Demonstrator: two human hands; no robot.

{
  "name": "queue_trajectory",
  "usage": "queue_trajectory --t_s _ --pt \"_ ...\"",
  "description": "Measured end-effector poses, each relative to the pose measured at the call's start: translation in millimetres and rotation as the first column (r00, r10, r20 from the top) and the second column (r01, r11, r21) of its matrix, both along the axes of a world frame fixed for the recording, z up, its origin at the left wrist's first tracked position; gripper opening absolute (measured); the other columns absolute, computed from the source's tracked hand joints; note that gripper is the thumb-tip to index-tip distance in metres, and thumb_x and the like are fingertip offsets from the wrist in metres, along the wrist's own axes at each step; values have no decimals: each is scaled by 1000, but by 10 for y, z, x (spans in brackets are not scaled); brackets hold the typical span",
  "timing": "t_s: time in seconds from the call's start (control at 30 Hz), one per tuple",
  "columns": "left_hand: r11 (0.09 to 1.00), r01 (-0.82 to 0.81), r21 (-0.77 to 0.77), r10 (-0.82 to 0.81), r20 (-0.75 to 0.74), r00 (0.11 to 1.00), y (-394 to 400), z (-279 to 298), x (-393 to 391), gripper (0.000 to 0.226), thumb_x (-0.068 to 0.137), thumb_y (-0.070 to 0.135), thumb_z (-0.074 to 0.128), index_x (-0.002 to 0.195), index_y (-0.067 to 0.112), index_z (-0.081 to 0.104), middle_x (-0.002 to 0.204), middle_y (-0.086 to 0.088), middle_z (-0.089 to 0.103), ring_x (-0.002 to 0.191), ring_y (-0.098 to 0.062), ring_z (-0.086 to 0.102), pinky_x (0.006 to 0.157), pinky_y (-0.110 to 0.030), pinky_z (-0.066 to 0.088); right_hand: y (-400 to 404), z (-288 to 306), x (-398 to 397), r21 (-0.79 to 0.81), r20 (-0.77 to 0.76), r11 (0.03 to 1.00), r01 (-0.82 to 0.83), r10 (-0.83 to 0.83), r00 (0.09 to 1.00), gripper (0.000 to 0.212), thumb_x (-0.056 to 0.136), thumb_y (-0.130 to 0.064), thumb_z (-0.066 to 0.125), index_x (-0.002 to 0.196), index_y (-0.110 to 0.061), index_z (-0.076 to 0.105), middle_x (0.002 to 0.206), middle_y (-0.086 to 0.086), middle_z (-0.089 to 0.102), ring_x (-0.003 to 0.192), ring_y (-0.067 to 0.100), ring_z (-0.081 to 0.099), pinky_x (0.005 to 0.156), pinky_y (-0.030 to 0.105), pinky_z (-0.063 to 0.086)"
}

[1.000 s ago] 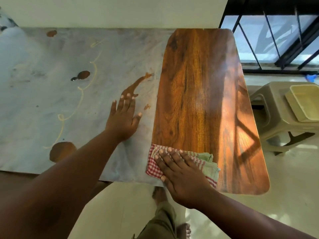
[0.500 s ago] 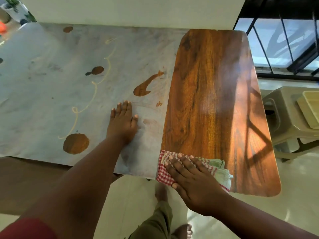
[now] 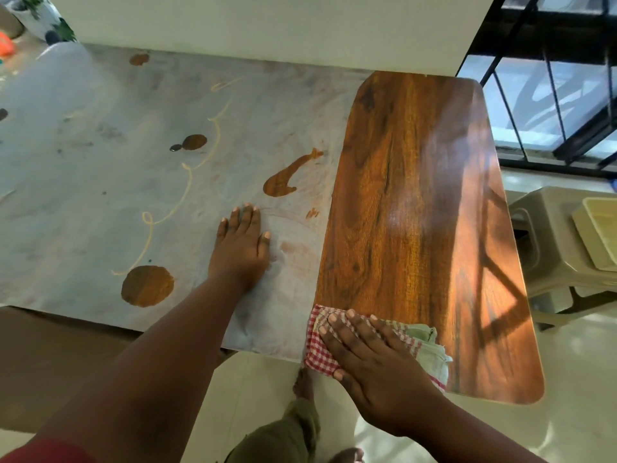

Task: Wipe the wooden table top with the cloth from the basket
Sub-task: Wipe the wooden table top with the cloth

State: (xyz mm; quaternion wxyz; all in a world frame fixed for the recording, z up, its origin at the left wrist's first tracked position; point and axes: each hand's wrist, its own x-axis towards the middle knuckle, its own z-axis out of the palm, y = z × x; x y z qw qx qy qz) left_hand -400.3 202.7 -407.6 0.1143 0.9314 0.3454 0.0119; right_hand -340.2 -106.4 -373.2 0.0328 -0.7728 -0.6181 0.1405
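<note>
The wooden table top [image 3: 414,208] shows glossy brown grain on its right part. Its left part is coated in a pale grey film [image 3: 100,168] with brown wiped patches and curly streaks. A red-and-white checked cloth [image 3: 315,349] with a pale green side lies at the near edge, right on the border between film and clean wood. My right hand [image 3: 370,365] presses flat on the cloth, fingers together. My left hand [image 3: 242,245] rests flat on the filmed surface, fingers extended, holding nothing.
A beige plastic stool [image 3: 547,259] with a yellowish basket [image 3: 597,232] on it stands to the right of the table. A white wall [image 3: 267,25] runs behind, a black window grille [image 3: 551,78] at the back right. My foot [image 3: 302,385] is below the near edge.
The view has shifted left and slightly closer, so the table sits further right. Both hands and the cloth keep nearly the same places on the table.
</note>
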Motion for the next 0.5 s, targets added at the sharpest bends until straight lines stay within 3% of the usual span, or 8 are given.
queue_trajectory --t_s 0.17,0.5 --pt "1000 4 -13 -4 12 1000 -11 26 5 57 101 35 21 151 12 5 161 -7 2 147 -22 -5 118 -37 -8 65 -23 1 -21 1 1000 -3 3 1000 56 100 -48 20 151 -25 22 155 1 22 143 26 16 109 45 11" --pt "1000 16 0 -16 20 1000 -5 29 -2 58 101 36 20 151 9 7 160 -10 4 147 -25 -3 118 -39 -6 312 -48 -124 16 73 996 -83 81 994 56 98 -45 30 150 -21 28 153 5 28 141 28 24 109 47 14"
